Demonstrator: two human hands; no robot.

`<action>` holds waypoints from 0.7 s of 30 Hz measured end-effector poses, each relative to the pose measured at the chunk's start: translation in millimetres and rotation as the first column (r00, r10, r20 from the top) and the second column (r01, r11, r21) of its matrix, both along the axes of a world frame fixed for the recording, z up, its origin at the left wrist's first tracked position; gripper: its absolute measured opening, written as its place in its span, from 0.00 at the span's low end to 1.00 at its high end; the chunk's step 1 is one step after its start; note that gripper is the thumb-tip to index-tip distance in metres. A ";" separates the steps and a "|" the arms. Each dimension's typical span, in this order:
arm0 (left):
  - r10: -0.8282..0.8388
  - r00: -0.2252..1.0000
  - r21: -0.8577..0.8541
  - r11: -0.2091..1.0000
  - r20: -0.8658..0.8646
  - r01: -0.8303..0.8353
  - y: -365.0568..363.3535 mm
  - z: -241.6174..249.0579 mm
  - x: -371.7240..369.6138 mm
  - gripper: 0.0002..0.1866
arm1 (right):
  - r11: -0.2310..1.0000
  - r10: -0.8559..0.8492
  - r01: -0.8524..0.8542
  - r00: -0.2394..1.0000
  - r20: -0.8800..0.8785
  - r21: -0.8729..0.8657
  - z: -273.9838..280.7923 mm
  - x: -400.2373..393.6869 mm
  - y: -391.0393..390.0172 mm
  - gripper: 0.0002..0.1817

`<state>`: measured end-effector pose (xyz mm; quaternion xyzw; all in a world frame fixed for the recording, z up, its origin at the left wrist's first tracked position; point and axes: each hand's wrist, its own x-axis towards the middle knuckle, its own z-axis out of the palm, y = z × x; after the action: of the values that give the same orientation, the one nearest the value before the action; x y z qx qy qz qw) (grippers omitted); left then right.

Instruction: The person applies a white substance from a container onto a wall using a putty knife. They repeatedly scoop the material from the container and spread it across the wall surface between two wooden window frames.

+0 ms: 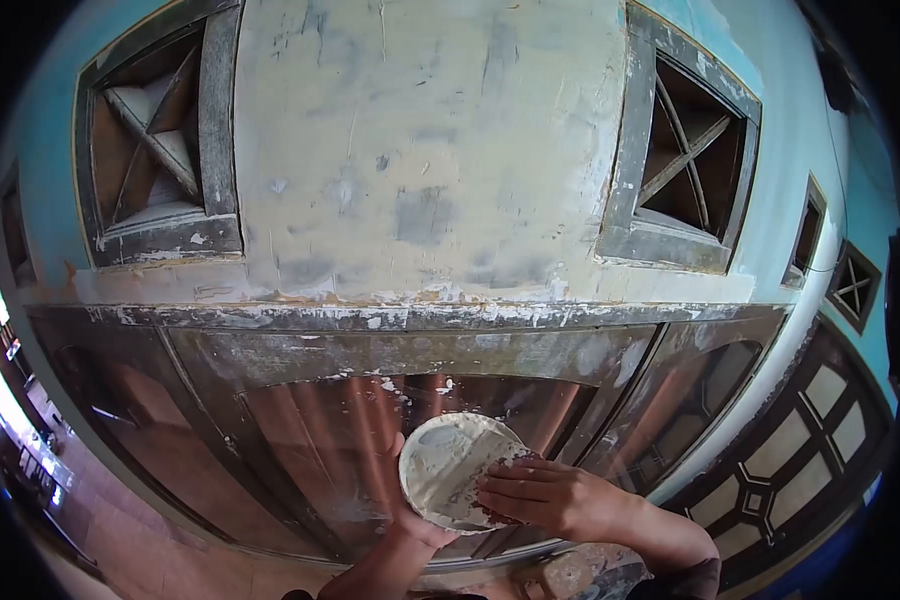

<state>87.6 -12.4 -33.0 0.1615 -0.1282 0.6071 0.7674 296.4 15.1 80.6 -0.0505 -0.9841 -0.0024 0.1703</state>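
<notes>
My left hand (415, 525) is wrapped round the side and underside of a round, shallow tub (407, 480), its rim crusted with pale paste. Cream-white paste (445, 465) is smeared across the inside, with a greyer patch near the top. Over the tub's right side, the closed fingers of my right hand (560, 497) press on a dark red-brown flat piece (503, 482) flecked with paste. That piece looks like a scraper, but most of it is under the fingers. Both hands are in front of the glazed window panels.
Ahead stands a patchy cream wall (430, 150) between two wooden vents, a left one (220, 120) and a right one (615, 200). A paint-chipped ledge (370, 318) runs above the glass. At lower right is a panelled door (770, 450); tiled floor (140, 500) shows at lower left.
</notes>
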 end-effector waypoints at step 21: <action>0.134 0.991 0.027 0.991 0.001 -0.134 6.4 6.6 4.5 0.41 | 1.000 0.003 -0.003 1.000 -0.010 0.008 8.4 14.8 9.0 0.24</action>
<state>92.1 -6.0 -26.4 0.1804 -0.1248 0.6555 0.7227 311.2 24.0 89.0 -0.0482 -0.9833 -0.0059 0.1753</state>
